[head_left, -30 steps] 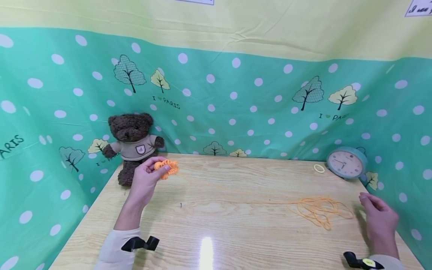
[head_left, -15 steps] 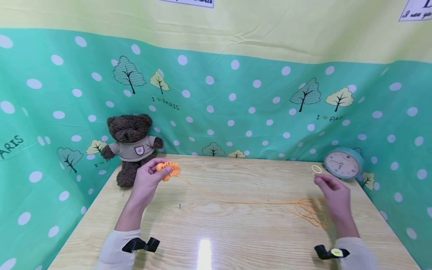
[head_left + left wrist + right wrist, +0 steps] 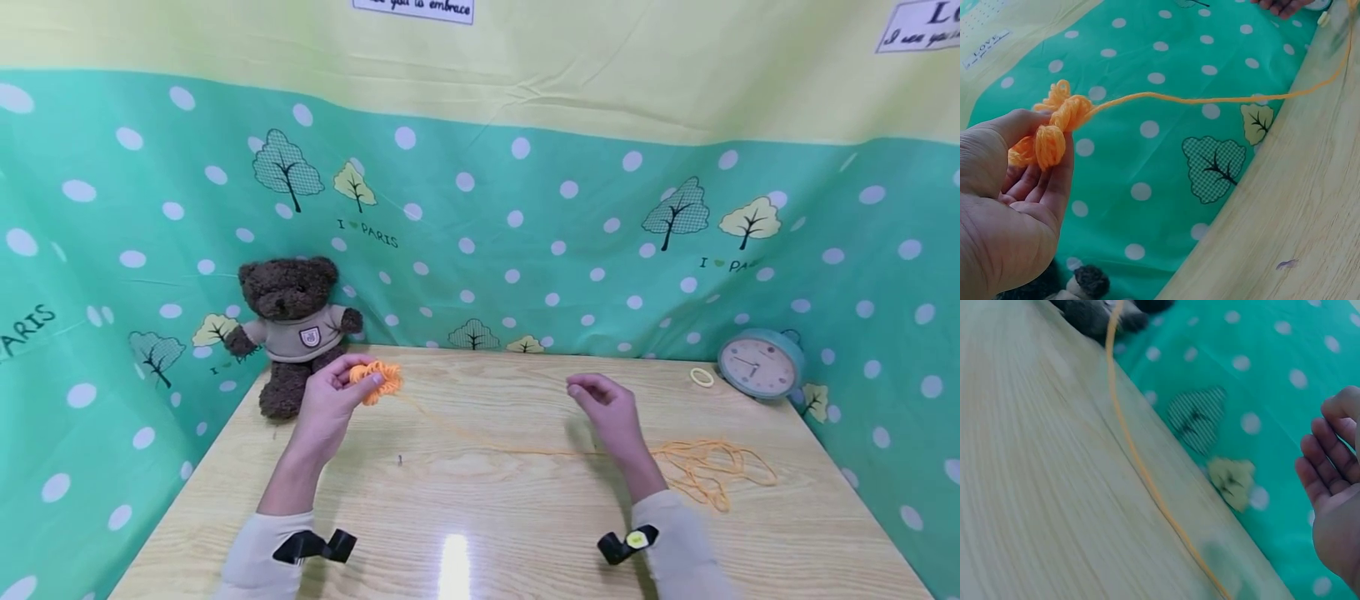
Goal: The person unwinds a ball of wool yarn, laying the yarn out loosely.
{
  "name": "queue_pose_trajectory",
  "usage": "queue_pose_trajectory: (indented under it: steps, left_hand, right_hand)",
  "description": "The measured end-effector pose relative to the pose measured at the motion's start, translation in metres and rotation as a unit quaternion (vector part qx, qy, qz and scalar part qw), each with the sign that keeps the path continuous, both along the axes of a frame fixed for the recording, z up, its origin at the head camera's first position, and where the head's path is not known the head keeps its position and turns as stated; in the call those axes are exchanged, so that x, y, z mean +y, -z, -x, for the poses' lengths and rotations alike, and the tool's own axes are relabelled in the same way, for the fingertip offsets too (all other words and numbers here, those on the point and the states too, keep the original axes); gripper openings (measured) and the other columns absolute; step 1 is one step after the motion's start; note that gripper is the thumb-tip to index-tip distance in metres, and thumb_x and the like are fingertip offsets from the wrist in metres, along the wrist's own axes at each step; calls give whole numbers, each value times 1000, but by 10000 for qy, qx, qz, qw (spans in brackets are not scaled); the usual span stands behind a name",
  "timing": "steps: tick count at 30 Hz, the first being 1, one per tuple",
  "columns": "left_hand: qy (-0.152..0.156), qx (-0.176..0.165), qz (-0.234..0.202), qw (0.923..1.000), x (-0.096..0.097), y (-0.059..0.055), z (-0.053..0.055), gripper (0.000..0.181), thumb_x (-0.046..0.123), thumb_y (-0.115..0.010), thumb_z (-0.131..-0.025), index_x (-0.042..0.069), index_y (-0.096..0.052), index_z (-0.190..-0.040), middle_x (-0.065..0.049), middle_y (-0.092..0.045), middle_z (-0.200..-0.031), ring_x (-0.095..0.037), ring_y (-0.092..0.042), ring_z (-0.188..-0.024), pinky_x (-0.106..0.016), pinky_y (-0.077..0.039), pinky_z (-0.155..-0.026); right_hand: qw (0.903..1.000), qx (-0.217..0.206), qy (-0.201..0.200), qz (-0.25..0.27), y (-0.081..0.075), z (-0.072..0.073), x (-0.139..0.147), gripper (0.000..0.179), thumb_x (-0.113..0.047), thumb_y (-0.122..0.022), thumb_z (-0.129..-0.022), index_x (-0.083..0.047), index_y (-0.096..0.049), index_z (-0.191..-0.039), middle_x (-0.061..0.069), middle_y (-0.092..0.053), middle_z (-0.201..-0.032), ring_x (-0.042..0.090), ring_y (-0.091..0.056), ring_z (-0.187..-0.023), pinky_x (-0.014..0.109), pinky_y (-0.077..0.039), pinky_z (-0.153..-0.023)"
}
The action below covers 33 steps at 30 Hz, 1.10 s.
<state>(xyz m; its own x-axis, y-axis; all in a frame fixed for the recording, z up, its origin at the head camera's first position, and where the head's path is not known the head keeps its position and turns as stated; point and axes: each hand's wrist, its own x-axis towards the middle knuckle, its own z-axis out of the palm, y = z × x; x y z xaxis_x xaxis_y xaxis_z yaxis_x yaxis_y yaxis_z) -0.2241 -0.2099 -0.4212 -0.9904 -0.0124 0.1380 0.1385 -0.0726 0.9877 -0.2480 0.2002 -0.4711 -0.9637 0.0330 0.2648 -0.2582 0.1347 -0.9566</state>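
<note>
Clearly, the left hand (image 3: 330,400) has its thumb and fingers clamped on a looped bundle of orange yarn (image 3: 385,385), which sticks out past the fingertips to the right, raised above the bench (image 3: 450,492). From it a single strand (image 3: 517,451) sags rightward, lies along the wood and passes beneath the right forearm as the head camera sees it. The right hand (image 3: 609,412) hangs well apart from the bundle; its fingers are loosely bent, side by side, with nothing visible in them. Right of that forearm lies a loose tangle of the same yarn (image 3: 701,467).

As for textures, a teddy bear (image 3: 300,333) at far left has curly dark-brown fur and a grey-beige top with a shield-shaped badge. The bundle is soft and twisted into fat, rounded loops, while the strand is thin and smooth. Farther right come a smooth cream ring (image 3: 702,377) and, just beside it, a round, teal-cased alarm clock (image 3: 760,364) with a pale dial.

Pale, straight-grained wood tops the bench, marked by a small dark speck (image 3: 400,460) toward the left and a white glare near its front edge. Behind it hangs a creased fabric backdrop (image 3: 465,200), green with white dots and printed trees, yellow above.
</note>
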Motion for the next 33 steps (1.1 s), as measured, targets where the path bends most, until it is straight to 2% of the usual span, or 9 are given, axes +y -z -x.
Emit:
queue_pose_trajectory:
  steps: [6,14,19,22,28,33]
  left_hand:
    - [-11,0,109,9999,2,3,2,23,12,-75,-96,8,-66,-116,11,-74,-100,-2,-70,-90,-17,-59,-77]
    - [-39,-45,197,9998,7,3,1,21,8,-75,-94,9,-67,-113,11,-73,-98,-4,-69,-88,-18,-59,-75]
    - [-29,-19,213,9998,11,1,0,21,5,-75,-94,6,-67,-113,11,-72,-96,-5,-68,-87,-18,-58,-73]
    - [32,0,121,9999,12,1,0,19,4,-74,-94,8,-68,-111,11,-73,-96,-5,-69,-87,-18,-58,-74]
    - [116,19,53,9999,15,-1,-1,17,4,-73,-95,10,-67,-110,10,-74,-96,-5,-69,-87,-18,-59,-74]
    - [112,59,70,9999,16,-3,-2,17,4,-72,-96,9,-66,-111,10,-75,-97,-5,-70,-88,-18,-59,-75]
  right_hand:
    - [9985,-116,-490,228,5,2,-40,27,-13,-73,-97,8,-70,-115,3,-74,-105,6,-67,-93,17,-57,-81]
    - [9947,-318,-889,407,8,0,-81,26,-11,-72,-97,7,-70,-115,19,-71,-113,9,-67,-96,18,-57,-82]
    - [9907,-483,-1215,381,13,-2,-104,22,-13,-72,-97,1,-72,-114,21,-71,-116,12,-67,-98,19,-57,-83]
    - [9875,-504,-1447,375,17,-5,-118,18,-12,-72,-97,-2,-74,-112,22,-70,-117,13,-66,-98,19,-57,-84]
    - [9795,-170,-1992,236,21,-12,-140,18,-9,-73,-95,-3,-74,-112,26,-69,-117,9,-65,-101,22,-55,-93]
    - [9760,81,-2167,219,26,-16,-150,20,-7,-76,-93,-5,-75,-113,22,-70,-112,11,-65,-102,28,-53,-100]
